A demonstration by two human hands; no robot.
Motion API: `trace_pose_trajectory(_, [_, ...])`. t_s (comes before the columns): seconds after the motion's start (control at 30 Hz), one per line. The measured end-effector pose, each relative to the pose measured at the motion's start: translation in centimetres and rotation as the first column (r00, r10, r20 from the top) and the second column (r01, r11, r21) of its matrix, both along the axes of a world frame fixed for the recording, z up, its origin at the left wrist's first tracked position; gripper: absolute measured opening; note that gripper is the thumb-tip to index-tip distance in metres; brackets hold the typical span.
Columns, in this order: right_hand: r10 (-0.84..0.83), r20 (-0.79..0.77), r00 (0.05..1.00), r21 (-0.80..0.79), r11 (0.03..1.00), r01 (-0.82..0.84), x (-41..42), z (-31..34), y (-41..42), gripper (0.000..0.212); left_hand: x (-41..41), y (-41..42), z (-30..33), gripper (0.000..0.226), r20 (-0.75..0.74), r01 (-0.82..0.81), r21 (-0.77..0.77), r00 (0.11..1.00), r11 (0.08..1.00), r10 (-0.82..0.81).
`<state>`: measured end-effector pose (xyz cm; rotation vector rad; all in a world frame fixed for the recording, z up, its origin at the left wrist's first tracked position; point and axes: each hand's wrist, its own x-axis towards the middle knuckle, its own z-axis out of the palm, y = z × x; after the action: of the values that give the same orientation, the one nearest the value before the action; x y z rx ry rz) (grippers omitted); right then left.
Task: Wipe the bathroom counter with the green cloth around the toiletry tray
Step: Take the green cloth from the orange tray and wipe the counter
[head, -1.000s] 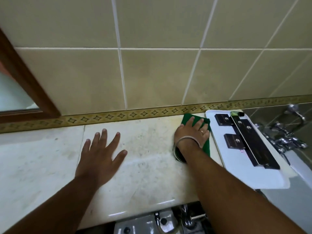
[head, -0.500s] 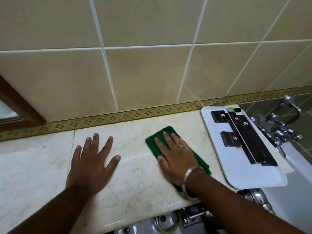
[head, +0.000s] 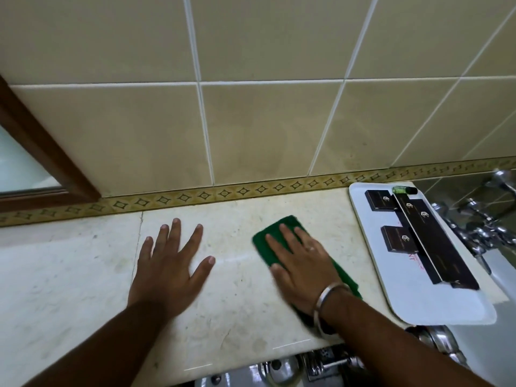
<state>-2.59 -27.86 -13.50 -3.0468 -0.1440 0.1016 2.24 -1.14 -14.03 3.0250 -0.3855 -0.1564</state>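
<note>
My right hand (head: 301,263) lies flat on the green cloth (head: 275,234), pressing it onto the cream marble counter (head: 237,308), just left of the white toiletry tray (head: 435,305). The cloth sticks out beyond my fingertips and behind my wrist; its middle is hidden under the palm. A metal bangle is on that wrist. My left hand (head: 170,266) rests flat on the counter with fingers spread, holding nothing, about a hand's width left of the cloth. The tray holds black boxes (head: 435,247) and a small green bottle (head: 402,189).
A tiled wall with a patterned border (head: 223,194) runs behind the counter. A wooden mirror frame (head: 47,160) is at the left. Chrome taps (head: 485,224) stand right of the tray. Metal fittings (head: 324,364) show below the counter's front edge.
My right hand slid the cloth from the tray's back left corner toward me and leftward, then shifted little in the last half second. The left hand stayed put.
</note>
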Motion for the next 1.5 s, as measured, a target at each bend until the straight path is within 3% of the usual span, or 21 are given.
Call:
trace_pose_trajectory(0.13, [-0.203,-0.063,0.977,-0.013,0.979,0.202,5.9,0.4,0.4,0.060,0.1,0.0,0.0,0.077,0.008,0.004,-0.011,1.000,1.000,-0.003])
trace_pose_trajectory(0.23, [-0.044,-0.072,0.996,-0.042,0.998,0.041,6.5,0.7,4.2,0.059,0.0,0.0,0.0,0.076,0.010,-0.001,0.022,1.000,1.000,0.001])
trace_pose_trajectory(0.33, [0.131,-0.038,0.991,-0.021,0.991,-0.132,0.1,-0.1,4.0,0.061,0.2,-0.1,0.0,0.074,0.007,0.002,0.033,1.000,0.999,-0.002])
trace_pose_trajectory(0.43, [-0.026,0.018,1.000,-0.028,0.999,0.026,-3.6,0.1,-0.8,0.059,0.1,-0.1,0.0,0.074,0.015,0.004,0.020,1.000,1.000,-0.005])
trace_pose_trajectory(0.53, [-0.200,-0.102,0.974,-0.055,0.979,0.195,0.8,0.7,-4.1,0.060,-0.1,0.0,0.0,0.075,0.018,0.003,0.014,1.000,1.000,-0.003])
trace_pose_trajectory(0.67, [-0.322,-0.101,0.941,-0.034,0.947,0.320,5.4,0.9,-1.4,0.059,0.0,0.1,0.0,0.076,0.011,0.004,0.026,1.000,1.000,-0.005])
trace_pose_trajectory(0.8, [-0.369,-0.038,0.929,0.003,0.929,0.370,0.7,-0.4,-1.0,0.063,0.0,0.1,0.1,0.078,0.008,0.004,0.005,1.000,1.000,-0.004])
trace_pose_trajectory(0.9, [-0.522,-0.039,0.852,0.019,0.852,0.523,0.3,-0.4,-1.1,0.064,0.0,0.1,0.3,0.079,0.002,0.004,0.006,1.000,1.000,-0.004])
trace_pose_trajectory(1.03, [-0.744,-0.110,0.659,0.071,0.656,0.752,6.0,1.6,-1.0,0.062,-0.1,0.0,0.6,0.080,0.006,-0.001,-0.007,1.000,1.000,0.001])
trace_pose_trajectory(1.27, [-0.625,-0.020,0.780,0.038,0.779,0.625,-1.5,-0.5,-1.3,0.065,-0.3,-0.1,0.7,0.080,-0.001,0.001,-0.004,1.000,1.000,-0.001])
trace_pose_trajectory(1.5, [-0.586,-0.130,0.800,0.003,0.807,0.591,6.0,1.8,-3.8,0.061,-0.3,-0.3,0.9,0.079,-0.003,-0.004,0.001,1.000,1.000,0.004])
